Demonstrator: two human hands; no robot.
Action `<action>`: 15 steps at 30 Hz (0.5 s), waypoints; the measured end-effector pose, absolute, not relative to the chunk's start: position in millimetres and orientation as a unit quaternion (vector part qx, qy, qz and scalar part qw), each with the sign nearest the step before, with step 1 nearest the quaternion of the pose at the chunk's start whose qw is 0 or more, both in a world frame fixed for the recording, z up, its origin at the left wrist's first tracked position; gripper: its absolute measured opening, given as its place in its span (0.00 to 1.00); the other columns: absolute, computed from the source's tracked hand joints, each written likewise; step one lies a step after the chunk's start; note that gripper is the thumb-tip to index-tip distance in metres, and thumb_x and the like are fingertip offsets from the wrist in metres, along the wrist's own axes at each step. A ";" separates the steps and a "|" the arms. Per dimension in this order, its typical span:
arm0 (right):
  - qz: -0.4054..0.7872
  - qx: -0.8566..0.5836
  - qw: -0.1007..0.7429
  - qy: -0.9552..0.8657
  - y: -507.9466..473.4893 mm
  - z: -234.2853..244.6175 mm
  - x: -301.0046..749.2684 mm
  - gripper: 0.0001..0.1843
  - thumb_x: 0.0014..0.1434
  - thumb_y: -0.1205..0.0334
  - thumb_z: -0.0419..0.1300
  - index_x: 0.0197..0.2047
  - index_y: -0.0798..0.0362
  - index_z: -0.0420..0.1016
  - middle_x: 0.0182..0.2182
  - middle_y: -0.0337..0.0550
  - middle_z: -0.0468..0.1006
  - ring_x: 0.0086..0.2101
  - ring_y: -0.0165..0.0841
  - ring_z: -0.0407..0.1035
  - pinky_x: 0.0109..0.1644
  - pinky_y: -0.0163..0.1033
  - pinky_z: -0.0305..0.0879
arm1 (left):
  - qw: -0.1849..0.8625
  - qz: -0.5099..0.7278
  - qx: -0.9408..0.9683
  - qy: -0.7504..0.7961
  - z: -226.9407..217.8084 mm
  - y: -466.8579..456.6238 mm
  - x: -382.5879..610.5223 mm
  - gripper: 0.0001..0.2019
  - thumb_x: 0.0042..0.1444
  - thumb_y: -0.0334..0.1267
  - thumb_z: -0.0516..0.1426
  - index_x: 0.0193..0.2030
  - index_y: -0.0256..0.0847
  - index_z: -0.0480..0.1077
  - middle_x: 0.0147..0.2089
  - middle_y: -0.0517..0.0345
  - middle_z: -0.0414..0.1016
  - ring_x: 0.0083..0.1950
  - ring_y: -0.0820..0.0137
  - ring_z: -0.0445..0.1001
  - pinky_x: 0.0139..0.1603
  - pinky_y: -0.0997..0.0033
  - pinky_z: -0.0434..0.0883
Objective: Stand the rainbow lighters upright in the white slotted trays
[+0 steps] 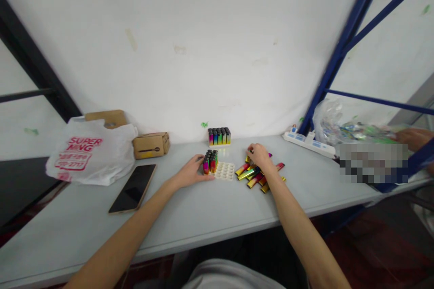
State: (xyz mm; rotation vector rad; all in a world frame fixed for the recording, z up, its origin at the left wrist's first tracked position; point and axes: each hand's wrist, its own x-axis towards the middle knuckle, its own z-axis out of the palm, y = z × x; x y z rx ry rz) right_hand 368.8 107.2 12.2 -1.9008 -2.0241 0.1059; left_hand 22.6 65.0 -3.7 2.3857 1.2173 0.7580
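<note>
A white slotted tray (225,171) lies on the table, its left part filled with upright, shiny multicoloured lighters (210,161) with black tops. My left hand (193,172) curves around the tray's left end, thumb along the near edge and fingers beside the lighters. To the right, a loose pile of lighters (256,176) in red, yellow and green lies flat. Over the far left of that pile, my right hand (259,155) has its fingers closed on a lighter (247,159), mostly hidden beneath them.
Against the wall stands a full block of lighters (219,137). On the left are a phone (133,188), a small cardboard box (151,145) and a white plastic bag (91,151). A power strip (309,143) lies at right, near a blue frame (339,54) and another person's hand (413,138).
</note>
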 end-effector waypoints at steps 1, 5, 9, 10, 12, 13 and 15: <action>0.041 -0.663 0.188 -0.723 106.5 12.6 366.6 0.15 0.71 0.62 0.60 0.56 0.58 0.81 0.53 0.55 0.82 0.53 0.40 0.76 0.59 0.39 0.66 | 0.177 0.268 0.843 0.431 -4.1 65.2 22.5 0.38 0.49 0.68 0.69 0.58 0.42 0.78 0.67 0.42 0.73 0.68 0.43 0.72 0.76 0.47 0.66; 0.049 -0.674 0.204 -0.708 98.0 16.1 355.8 0.29 0.67 0.52 0.67 0.65 0.61 0.75 0.56 0.60 0.80 0.53 0.41 0.77 0.58 0.40 0.67 | 0.175 0.277 0.843 0.427 -5.4 65.6 22.3 0.37 0.49 0.68 0.69 0.58 0.45 0.78 0.66 0.46 0.74 0.68 0.45 0.73 0.75 0.48 0.67; 0.058 -0.715 0.143 -0.682 89.5 21.0 347.6 0.27 0.68 0.48 0.65 0.61 0.60 0.78 0.51 0.61 0.84 0.53 0.48 0.78 0.56 0.45 0.68 | 0.175 0.279 0.843 0.426 -5.0 65.1 23.4 0.37 0.48 0.67 0.70 0.58 0.44 0.78 0.66 0.45 0.75 0.68 0.45 0.73 0.75 0.47 0.67; 0.063 -0.710 0.132 -0.689 88.7 22.2 346.1 0.22 0.69 0.50 0.64 0.57 0.58 0.80 0.49 0.60 0.85 0.52 0.48 0.78 0.55 0.45 0.68 | 0.174 0.279 0.842 0.427 -4.7 64.9 23.8 0.38 0.48 0.68 0.70 0.58 0.43 0.78 0.67 0.44 0.74 0.68 0.44 0.73 0.75 0.46 0.67; 0.070 -0.667 0.142 -0.728 88.5 24.5 343.2 0.14 0.71 0.55 0.62 0.46 0.57 0.82 0.44 0.57 0.85 0.49 0.44 0.79 0.53 0.42 0.68 | 0.172 0.279 0.842 0.429 -4.1 64.5 24.4 0.39 0.48 0.67 0.70 0.59 0.42 0.78 0.67 0.42 0.74 0.68 0.44 0.73 0.75 0.46 0.67; 0.071 -0.636 0.165 -0.751 88.5 25.5 341.5 0.13 0.71 0.56 0.61 0.41 0.56 0.82 0.41 0.55 0.84 0.47 0.42 0.79 0.53 0.41 0.68 | 0.171 0.280 0.842 0.428 -3.8 64.3 24.6 0.39 0.48 0.67 0.70 0.59 0.42 0.78 0.66 0.42 0.74 0.68 0.43 0.73 0.75 0.45 0.68; 0.084 -0.572 0.238 -0.780 87.7 27.3 337.2 0.13 0.72 0.57 0.60 0.37 0.54 0.78 0.38 0.51 0.82 0.42 0.38 0.78 0.51 0.39 0.68 | 0.171 0.282 0.844 0.423 -3.4 64.2 24.8 0.38 0.48 0.67 0.70 0.58 0.42 0.79 0.65 0.43 0.75 0.67 0.43 0.73 0.74 0.45 0.68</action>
